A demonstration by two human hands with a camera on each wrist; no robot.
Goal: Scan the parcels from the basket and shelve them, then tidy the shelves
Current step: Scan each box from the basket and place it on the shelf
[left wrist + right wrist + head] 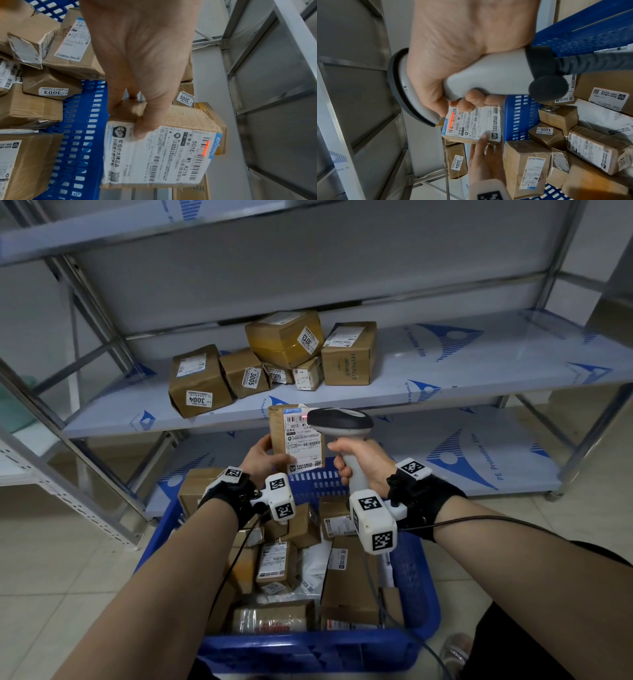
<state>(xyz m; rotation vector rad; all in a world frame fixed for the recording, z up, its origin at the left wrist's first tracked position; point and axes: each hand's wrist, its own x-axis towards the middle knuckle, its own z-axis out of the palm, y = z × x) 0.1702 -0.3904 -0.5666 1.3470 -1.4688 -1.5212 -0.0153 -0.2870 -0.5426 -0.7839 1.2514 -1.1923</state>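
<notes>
My left hand (262, 455) grips a small brown parcel (295, 436) upright above the blue basket (308, 645), its white label facing me. The thumb lies on the label's lower corner (142, 129). My right hand (363, 463) is wrapped round the handle of a grey-and-white barcode scanner (339, 422), whose head sits just right of the parcel's top. A red scan line glows on the label's barcode (205, 148), also seen on the parcel (471, 124) in the right wrist view. Several brown parcels fill the basket below.
The middle steel shelf (462, 364) holds several numbered parcels (274, 361) clustered left of centre, with bare surface to their right. A lower shelf (445, 460) lies behind the basket. The scanner's cable (387, 594) trails across the basket. Shelf uprights stand at the left and right.
</notes>
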